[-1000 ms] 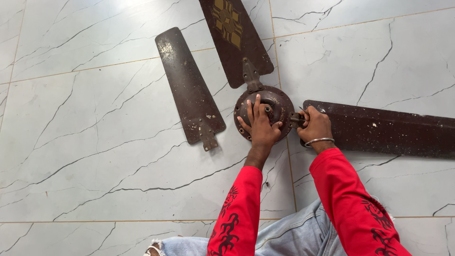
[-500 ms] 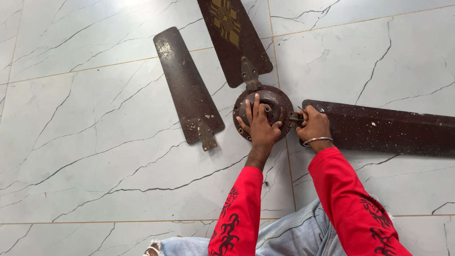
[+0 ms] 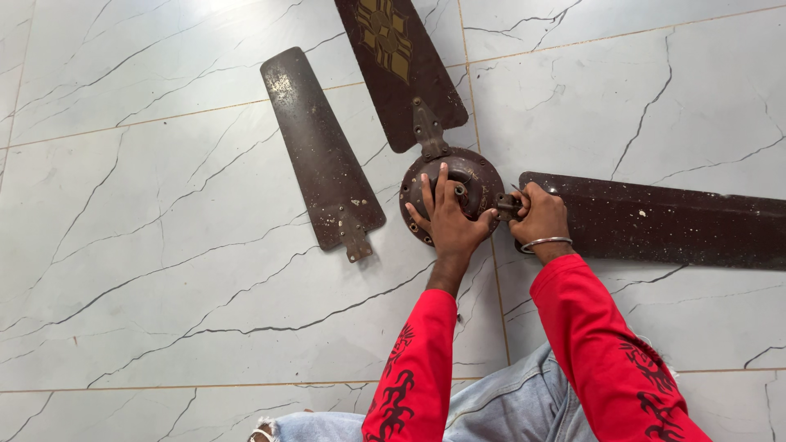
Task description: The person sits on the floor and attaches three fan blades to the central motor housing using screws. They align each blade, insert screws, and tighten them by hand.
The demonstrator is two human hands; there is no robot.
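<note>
Nothing much has shifted since the earlier frames: our left hand still lies spread on the ceiling fan's brown motor hub, fingers released and flat. Our right hand stays clenched around a small tool or bolt at the joint of the right blade; we cannot tell which. If the hub turns under our palm, the grip could slip off the fastener. On the marble floor, a detached blade lies just beside the hub, and a patterned blade remains attached above.
</note>
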